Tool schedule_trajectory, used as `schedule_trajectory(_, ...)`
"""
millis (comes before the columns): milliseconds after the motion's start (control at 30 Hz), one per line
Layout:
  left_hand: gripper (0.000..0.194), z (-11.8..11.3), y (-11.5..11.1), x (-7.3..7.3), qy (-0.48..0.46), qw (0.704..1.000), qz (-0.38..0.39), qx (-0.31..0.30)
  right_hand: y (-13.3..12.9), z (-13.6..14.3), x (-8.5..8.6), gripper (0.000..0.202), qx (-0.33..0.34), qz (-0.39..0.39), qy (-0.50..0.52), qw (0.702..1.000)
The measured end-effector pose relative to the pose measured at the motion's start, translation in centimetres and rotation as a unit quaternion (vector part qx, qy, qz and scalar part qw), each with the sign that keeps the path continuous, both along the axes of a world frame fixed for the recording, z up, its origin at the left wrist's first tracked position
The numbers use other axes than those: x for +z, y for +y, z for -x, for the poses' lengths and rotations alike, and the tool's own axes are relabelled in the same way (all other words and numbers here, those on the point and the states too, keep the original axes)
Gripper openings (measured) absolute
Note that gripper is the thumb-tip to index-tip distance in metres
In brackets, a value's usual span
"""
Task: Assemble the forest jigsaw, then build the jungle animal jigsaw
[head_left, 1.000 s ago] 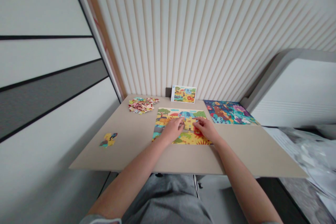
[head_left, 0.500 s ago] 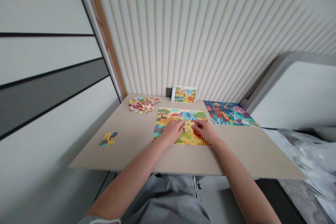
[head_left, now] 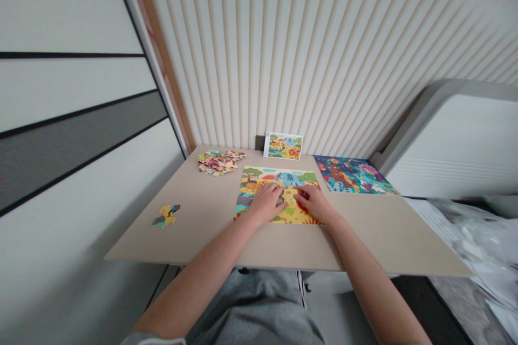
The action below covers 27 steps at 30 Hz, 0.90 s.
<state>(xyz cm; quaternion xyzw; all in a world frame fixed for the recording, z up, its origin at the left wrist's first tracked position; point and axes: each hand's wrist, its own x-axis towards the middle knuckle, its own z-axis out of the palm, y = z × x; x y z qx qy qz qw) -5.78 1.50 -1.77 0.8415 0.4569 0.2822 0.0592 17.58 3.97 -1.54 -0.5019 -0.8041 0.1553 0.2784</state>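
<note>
A jigsaw puzzle [head_left: 289, 211] with a bright animal scene lies flat before me on the table, its blue elephant and trees along the far side. My left hand [head_left: 267, 202] rests on its middle, fingers forward and thumb spread to the right. On the right part, over a red patch, lies my right hand [head_left: 315, 202], its fingers curved toward the left one and the thumb apart. A narrow strip of yellow picture shows between the hands. Neither hand visibly holds a piece; what lies under the fingers is hidden.
Loose puzzle pieces [head_left: 218, 163] are heaped at the back left. A few joined pieces [head_left: 167, 215] lie near the left edge. A picture card [head_left: 283, 146] leans by the wall, and a dark blue puzzle [head_left: 356, 175] lies at the back right of the table [head_left: 388, 232].
My left hand's fingers have straightened, with the thumb spread away from them. My right hand has shifted slightly on the puzzle. The other things stay in place.
</note>
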Motion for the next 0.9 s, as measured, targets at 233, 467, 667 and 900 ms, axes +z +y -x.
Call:
schedule_trajectory(233,0.026,0.0,-0.2,0.3,0.033,0.999,-0.013,-0.003,-0.3,0.1,0.4,0.025,0.035,-0.016,-0.056,0.998)
schedule_trajectory(467,0.02,-0.4,-0.9,1.0,0.075,0.997,-0.02,-0.014,-1.1,0.4,1.1,0.028,0.05,-0.033,-0.102,0.993)
schedule_trajectory(667,0.022,0.0,-3.4,2.8,0.081,0.996,-0.038,-0.017,-0.8,-0.4,1.4,0.033,0.01,-0.042,-0.014,0.999)
schedule_trajectory(900,0.032,10.9,-8.1,3.6,0.094,0.989,0.011,0.111,-0.1,-1.6,1.2,0.034,-0.027,-0.057,-0.006,0.998)
